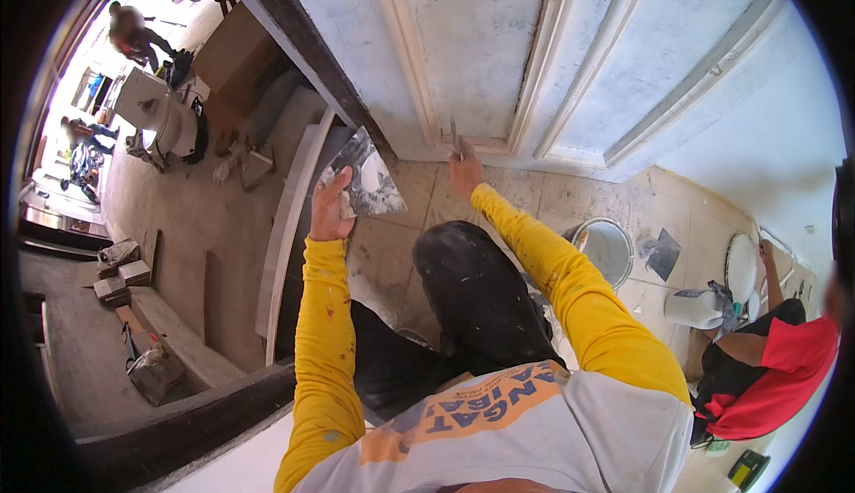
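Over a tiled floor (570,192), a white panelled door (472,39) stands ahead of the right hand (464,175), the nearer one, which closes round a narrow blade (452,127) at the lower moulding (488,146), contact unclear, arm extended. The left hand (329,210), forearm raised, grips a white-smeared plate (367,192).

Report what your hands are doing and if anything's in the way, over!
Left hand gripping flat grey metal plate smeared with white paste. Right hand holding small thin-bladed tool near white panelled door. Nothing seen blocking the tool.
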`<state>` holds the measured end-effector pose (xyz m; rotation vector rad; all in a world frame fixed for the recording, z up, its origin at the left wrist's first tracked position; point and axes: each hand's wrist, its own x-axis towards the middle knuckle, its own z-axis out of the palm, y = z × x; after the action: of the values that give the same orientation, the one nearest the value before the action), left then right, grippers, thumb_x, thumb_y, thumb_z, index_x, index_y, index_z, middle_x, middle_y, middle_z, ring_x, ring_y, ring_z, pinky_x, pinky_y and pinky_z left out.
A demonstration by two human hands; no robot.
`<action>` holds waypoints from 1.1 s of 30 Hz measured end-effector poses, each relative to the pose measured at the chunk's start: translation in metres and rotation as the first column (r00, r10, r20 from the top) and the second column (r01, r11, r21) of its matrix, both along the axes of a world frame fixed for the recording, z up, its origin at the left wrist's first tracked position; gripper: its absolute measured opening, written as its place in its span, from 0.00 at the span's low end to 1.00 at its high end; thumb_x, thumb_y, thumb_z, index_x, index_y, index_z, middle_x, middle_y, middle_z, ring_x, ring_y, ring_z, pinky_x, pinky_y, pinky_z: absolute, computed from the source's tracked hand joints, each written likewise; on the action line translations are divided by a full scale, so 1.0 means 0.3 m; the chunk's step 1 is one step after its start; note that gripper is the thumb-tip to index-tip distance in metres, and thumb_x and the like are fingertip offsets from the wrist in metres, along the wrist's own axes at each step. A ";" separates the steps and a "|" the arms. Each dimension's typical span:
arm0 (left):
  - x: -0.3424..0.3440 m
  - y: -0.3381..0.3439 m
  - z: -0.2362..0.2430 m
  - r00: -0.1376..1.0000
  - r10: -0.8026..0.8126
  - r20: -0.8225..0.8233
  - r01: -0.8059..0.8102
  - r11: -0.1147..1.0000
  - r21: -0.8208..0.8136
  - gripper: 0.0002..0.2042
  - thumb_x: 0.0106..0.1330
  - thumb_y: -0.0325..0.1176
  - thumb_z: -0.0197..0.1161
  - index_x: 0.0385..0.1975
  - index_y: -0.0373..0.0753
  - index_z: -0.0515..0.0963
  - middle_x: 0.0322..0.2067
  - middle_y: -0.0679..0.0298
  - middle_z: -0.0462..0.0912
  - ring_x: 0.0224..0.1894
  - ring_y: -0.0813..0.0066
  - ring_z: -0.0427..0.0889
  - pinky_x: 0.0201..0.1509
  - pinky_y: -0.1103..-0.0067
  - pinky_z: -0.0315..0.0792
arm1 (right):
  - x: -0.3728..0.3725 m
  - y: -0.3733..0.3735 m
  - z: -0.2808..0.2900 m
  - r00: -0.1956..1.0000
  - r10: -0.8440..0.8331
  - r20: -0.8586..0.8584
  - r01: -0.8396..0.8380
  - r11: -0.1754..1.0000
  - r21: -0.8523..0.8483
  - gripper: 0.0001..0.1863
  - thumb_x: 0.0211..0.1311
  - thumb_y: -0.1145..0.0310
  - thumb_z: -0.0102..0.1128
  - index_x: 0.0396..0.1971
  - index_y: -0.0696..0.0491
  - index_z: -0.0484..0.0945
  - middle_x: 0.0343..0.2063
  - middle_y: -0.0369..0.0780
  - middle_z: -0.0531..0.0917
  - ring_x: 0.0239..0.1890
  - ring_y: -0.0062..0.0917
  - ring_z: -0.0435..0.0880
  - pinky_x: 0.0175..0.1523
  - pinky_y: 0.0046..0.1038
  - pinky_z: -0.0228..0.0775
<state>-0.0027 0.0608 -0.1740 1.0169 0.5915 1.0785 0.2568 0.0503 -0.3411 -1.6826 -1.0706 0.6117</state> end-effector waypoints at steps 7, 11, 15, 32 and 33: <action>-0.047 0.041 -0.079 0.934 0.120 -0.338 -0.030 0.965 0.259 0.31 0.46 0.33 0.70 0.56 0.34 0.76 0.54 0.48 0.79 0.59 0.53 0.76 0.66 0.66 0.64 | -0.008 0.072 -0.086 0.990 0.120 0.076 -0.128 0.986 0.107 0.27 0.69 0.64 0.51 0.65 0.57 0.64 0.62 0.54 0.70 0.64 0.46 0.69 0.67 0.35 0.60; -0.007 0.010 -0.030 0.949 0.150 -0.278 -0.086 0.969 0.229 0.16 0.61 0.28 0.66 0.49 0.36 0.79 0.47 0.59 0.84 0.48 0.65 0.84 0.54 0.72 0.76 | 0.027 0.017 -0.128 0.993 0.076 -0.090 -0.068 0.993 0.095 0.27 0.69 0.64 0.51 0.65 0.57 0.64 0.60 0.55 0.72 0.64 0.47 0.70 0.67 0.34 0.60; -0.016 0.026 -0.030 0.998 0.038 -0.054 -0.040 0.999 -0.029 0.13 0.64 0.26 0.64 0.48 0.36 0.79 0.45 0.61 0.85 0.46 0.68 0.85 0.52 0.74 0.78 | -0.010 0.038 -0.002 0.985 0.090 -0.146 -0.108 0.987 -0.118 0.29 0.68 0.66 0.49 0.69 0.54 0.60 0.67 0.49 0.66 0.70 0.42 0.61 0.72 0.33 0.52; 0.018 0.024 0.012 0.995 -0.097 0.010 0.097 0.985 -0.144 0.18 0.69 0.29 0.57 0.57 0.29 0.72 0.52 0.58 0.80 0.52 0.72 0.80 0.57 0.76 0.73 | 0.010 -0.216 0.702 0.151 0.327 0.933 -0.771 0.630 -0.096 0.22 0.58 0.70 0.56 0.55 0.41 0.77 0.60 0.38 0.74 0.59 0.37 0.73 0.64 0.37 0.63; 0.020 0.022 0.016 0.996 -0.089 0.013 0.090 0.987 -0.132 0.18 0.70 0.29 0.57 0.57 0.29 0.72 0.52 0.58 0.80 0.52 0.71 0.80 0.57 0.76 0.73 | -0.004 -0.203 0.718 0.109 0.284 0.953 -0.789 0.607 -0.091 0.21 0.57 0.69 0.56 0.53 0.41 0.78 0.60 0.37 0.75 0.57 0.35 0.74 0.63 0.37 0.64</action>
<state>0.0034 0.0675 -0.1692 0.9153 0.5988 0.9507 0.2556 -0.0107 -0.1256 -0.9878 -2.5837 -0.3247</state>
